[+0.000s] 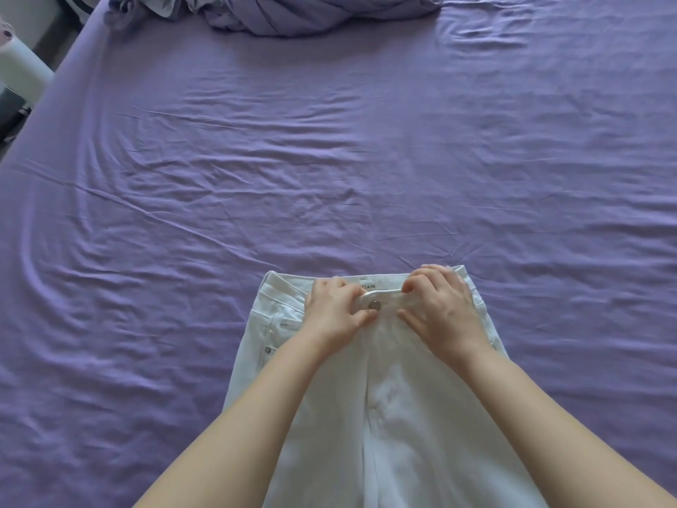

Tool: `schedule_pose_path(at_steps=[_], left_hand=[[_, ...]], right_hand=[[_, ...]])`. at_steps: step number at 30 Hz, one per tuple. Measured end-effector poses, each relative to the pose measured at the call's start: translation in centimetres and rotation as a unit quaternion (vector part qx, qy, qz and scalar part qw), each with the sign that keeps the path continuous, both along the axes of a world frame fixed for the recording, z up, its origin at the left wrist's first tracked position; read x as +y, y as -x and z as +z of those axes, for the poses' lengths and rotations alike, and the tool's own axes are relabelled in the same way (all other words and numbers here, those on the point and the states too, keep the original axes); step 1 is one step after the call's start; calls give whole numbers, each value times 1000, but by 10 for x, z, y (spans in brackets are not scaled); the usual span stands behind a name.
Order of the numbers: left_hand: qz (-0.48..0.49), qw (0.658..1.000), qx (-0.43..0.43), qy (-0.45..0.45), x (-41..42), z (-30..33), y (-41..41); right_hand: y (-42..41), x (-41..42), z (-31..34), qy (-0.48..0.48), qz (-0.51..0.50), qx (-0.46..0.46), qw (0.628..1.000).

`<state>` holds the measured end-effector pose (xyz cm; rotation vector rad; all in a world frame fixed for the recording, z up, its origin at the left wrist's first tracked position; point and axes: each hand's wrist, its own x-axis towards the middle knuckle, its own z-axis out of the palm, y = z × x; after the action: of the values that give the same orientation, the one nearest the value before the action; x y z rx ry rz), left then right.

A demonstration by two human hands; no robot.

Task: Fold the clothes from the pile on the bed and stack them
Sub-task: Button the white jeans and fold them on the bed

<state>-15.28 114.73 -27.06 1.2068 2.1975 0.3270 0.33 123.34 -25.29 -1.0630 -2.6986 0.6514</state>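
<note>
White jeans (399, 405) lie front side up on the purple bed sheet (329, 159), waistband away from me and legs running toward me under my forearms. My left hand (335, 315) grips the waistband just left of the metal button (374, 305). My right hand (441, 311) pinches the waistband edge to the right of the button, its fingers curled over the top. Far off at the head of the bed lies a crumpled pile of purple and pale clothes (278, 12).
The bed's left edge runs diagonally at the upper left, with a white object (22, 64) beside it on the floor side. Wrinkled sheet stretches between the jeans and the far pile.
</note>
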Motion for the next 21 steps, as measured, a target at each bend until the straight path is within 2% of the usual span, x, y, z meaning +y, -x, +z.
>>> schedule_pose_path(at_steps=[2,5,9,10,12,15,19,21], left_hand=[[3,1000,27,-12,-2,-2,-4],[4,992,113,-48,-4,-1,-19],[-54,967,167,-184,1,6,-45],[-73,969,150,-182,4,7,-50],[-87,984,101,-118,14,7,-59],[-131,985,105,-33,31,0,-65],[-144,983,107,24,53,8,-63],[-139,988,56,32,60,15,-59]], right_hand=[[-19,-1,-4,-16,7,-24,1000],[-49,-3,-12,8,-15,-32,999],[-71,-3,-19,40,-60,48,996],[-73,-3,-19,50,-75,69,993],[-75,-1,-20,61,-99,89,989],[-78,1,-22,94,-132,90,983],[-80,4,-22,145,-154,89,973],[-82,6,-21,167,-166,101,967]])
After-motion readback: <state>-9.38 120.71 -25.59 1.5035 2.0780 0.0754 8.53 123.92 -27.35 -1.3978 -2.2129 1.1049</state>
